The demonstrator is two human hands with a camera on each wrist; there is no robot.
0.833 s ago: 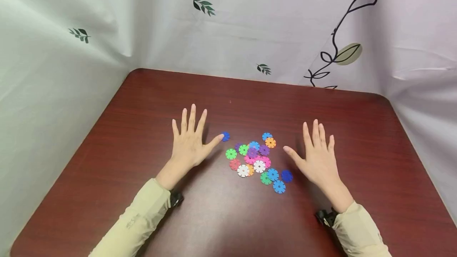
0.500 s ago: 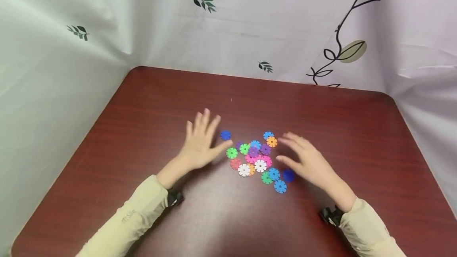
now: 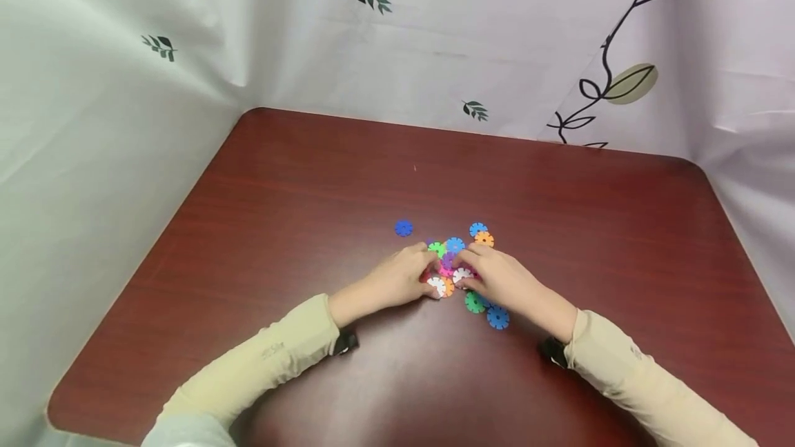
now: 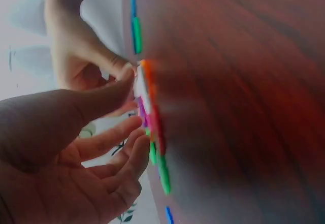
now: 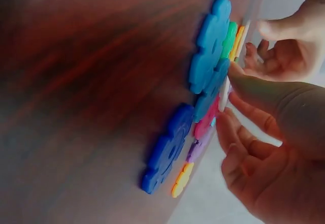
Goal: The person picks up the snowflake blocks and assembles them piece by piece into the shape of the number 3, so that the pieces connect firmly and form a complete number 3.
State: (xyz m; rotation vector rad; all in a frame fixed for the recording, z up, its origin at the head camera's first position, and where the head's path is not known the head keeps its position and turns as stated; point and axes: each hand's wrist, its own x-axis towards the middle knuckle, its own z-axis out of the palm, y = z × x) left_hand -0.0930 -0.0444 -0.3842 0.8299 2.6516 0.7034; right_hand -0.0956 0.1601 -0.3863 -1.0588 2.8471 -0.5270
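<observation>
A cluster of flat, notched plastic discs in several colours lies on a dark red-brown table (image 3: 323,185). My left hand (image 3: 404,276) reaches in from the left, fingers bent and spread from the thumb, its thumb tip right at a white disc (image 3: 437,287). From the right, my right hand (image 3: 503,278) arches over the cluster, thumb and fingertips apart around another white disc (image 3: 462,275). Between the hands show a purple disc (image 3: 450,261) and a green disc (image 3: 437,249). A dark blue disc (image 5: 168,150), covered by the right hand in the head view, shows in the right wrist view.
A lone blue disc (image 3: 404,228) lies beyond the left hand. An orange disc (image 3: 484,239) overlaps a light blue one at the far side. Nearer me are a teal-green disc (image 3: 475,302) and a blue disc (image 3: 498,317). White leaf-printed cloth (image 3: 298,40) surrounds the table.
Both hands have moved inward from either side onto the cluster. Their fingers, spread wide before, are now bent toward the discs. The discs look unmoved apart from a slight shift of the view.
</observation>
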